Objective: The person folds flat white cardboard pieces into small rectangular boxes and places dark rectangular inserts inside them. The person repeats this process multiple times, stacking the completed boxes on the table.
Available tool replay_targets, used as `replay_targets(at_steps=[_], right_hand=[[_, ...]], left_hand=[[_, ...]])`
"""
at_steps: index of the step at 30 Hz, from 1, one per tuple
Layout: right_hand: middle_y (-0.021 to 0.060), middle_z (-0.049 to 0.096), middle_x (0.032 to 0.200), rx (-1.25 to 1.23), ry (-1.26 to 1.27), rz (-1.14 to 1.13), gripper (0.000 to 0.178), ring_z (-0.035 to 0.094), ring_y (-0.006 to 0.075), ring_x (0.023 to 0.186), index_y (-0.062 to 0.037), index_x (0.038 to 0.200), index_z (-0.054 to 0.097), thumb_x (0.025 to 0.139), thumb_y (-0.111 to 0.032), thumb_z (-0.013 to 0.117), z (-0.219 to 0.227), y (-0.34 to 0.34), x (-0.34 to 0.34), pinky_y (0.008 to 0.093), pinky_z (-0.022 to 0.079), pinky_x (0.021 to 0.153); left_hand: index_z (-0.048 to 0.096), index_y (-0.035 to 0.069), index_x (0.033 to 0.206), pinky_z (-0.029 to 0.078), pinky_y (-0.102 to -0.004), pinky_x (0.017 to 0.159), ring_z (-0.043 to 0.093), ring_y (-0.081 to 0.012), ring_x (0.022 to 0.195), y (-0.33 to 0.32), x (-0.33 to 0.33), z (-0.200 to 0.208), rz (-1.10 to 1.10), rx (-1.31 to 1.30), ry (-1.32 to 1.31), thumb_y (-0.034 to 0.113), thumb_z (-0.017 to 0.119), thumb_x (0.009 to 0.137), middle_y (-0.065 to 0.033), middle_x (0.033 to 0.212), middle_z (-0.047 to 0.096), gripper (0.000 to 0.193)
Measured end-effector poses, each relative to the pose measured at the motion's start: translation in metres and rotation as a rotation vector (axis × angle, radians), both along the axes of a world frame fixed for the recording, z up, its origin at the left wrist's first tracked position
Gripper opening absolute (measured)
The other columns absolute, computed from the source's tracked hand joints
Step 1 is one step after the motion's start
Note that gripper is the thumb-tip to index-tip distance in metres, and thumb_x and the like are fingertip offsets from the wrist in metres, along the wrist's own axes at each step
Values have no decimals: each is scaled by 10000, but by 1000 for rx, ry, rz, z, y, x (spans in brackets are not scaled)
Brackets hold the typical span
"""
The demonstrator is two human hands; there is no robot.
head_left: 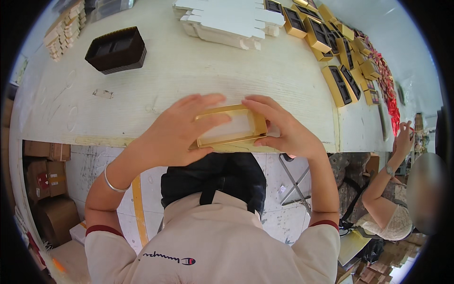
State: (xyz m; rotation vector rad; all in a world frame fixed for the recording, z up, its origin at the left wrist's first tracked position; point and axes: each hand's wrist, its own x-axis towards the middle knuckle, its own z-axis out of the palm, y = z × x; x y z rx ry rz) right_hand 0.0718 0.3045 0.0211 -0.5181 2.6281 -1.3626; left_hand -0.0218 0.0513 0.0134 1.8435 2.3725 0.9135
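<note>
A small gold box (pixel 231 138), open at the top and white inside, sits at the near edge of the table in front of me. My left hand (pixel 175 128) grips its left end, thumb at the near side and a finger reaching over the inside. Around the right end curl the fingers and thumb of my right hand (pixel 289 128). Beyond the box at the far left stands a nested stack of dark brown plastic trays (pixel 116 49). Both palms hide parts of the box's ends.
Flat white cartons (pixel 222 21) are piled at the far middle. Gold boxes with dark inserts (pixel 338 85) crowd the far right, beside red ribbons (pixel 390 99). Pale folded pieces (pixel 66 28) lie far left. A co-worker (pixel 388 208) sits at right; cardboard boxes (pixel 49 177) stand below left.
</note>
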Motion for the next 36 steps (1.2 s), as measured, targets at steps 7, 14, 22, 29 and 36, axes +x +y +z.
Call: replay_targets(at_steps=[7, 14, 22, 29, 36], right_hand=[[86, 447, 1322, -66, -98, -142, 843, 495, 197, 1004, -108, 1427, 412, 676, 77, 749, 0, -14, 5, 277, 469, 825], [112, 438, 1370, -112, -7, -174, 759, 520, 180, 835, -98, 1401, 427, 724, 101, 707, -12, -6, 4, 280, 475, 812], [74, 415, 1417, -410, -198, -165, 790, 531, 133, 920, -49, 1421, 395, 717, 145, 695, -29, -4, 6, 267, 466, 783], [106, 475, 1348, 215, 277, -117, 668, 557, 210, 999, -75, 1364, 460, 753, 24, 713, 55, -27, -54, 329, 468, 833], [107, 615, 938, 390, 789, 64, 137, 564, 292, 906, -16, 903, 658, 794, -92, 689, 44, -152, -194, 380, 467, 790]], left_hand=[[523, 120, 1267, 335, -432, 1026, 466, -302, 1170, -8, 5, 1, 234, -121, -86, 157, 803, 665, -72, 1248, 559, 666], [517, 90, 1271, 404, -403, 971, 487, -321, 1136, -15, 3, -15, 203, 84, -331, 104, 787, 676, -117, 1236, 548, 654], [519, 95, 1273, 431, -404, 944, 508, -335, 1093, -17, -2, -21, 153, 116, -318, 96, 788, 653, -125, 1216, 538, 676], [473, 94, 1310, 422, -418, 944, 512, -332, 1076, -20, 1, -30, 157, 206, -279, 162, 773, 699, -121, 1198, 541, 684], [446, 78, 1327, 400, -433, 965, 501, -342, 1093, -21, -1, -32, 145, 197, -260, 217, 739, 757, -132, 1217, 528, 655]])
